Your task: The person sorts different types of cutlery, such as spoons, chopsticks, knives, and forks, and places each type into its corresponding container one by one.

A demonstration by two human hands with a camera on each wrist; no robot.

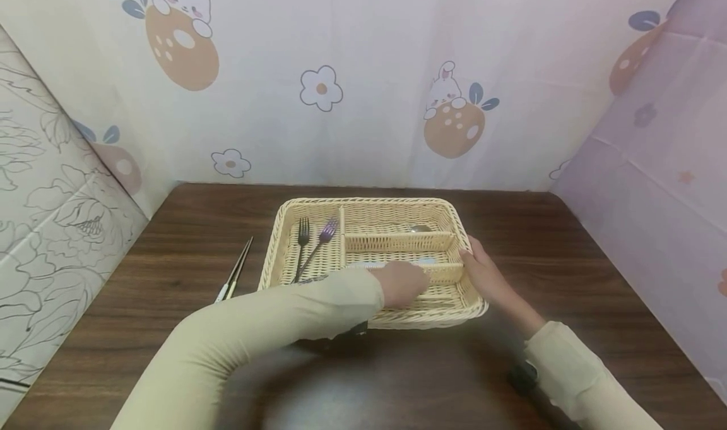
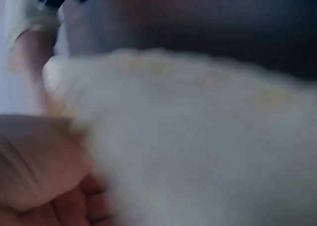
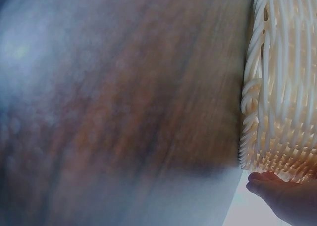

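A cream wicker basket with several compartments rests on the table. My left hand reaches down into its front right compartment; the fingertips are hidden, and whether they hold anything does not show. The left wrist view is blurred, with part of that hand beside the pale weave. My right hand grips the basket's right rim, thumb over the edge. In the left compartment lie a black fork and a purple-tinted fork. A spoon sits in the back compartment, and something whitish in the middle one.
Two long, thin utensils with dark ends and light handles lie on the dark wood table, left of the basket. Patterned curtains hang behind the table and along both sides. My left forearm crosses the basket's front edge.
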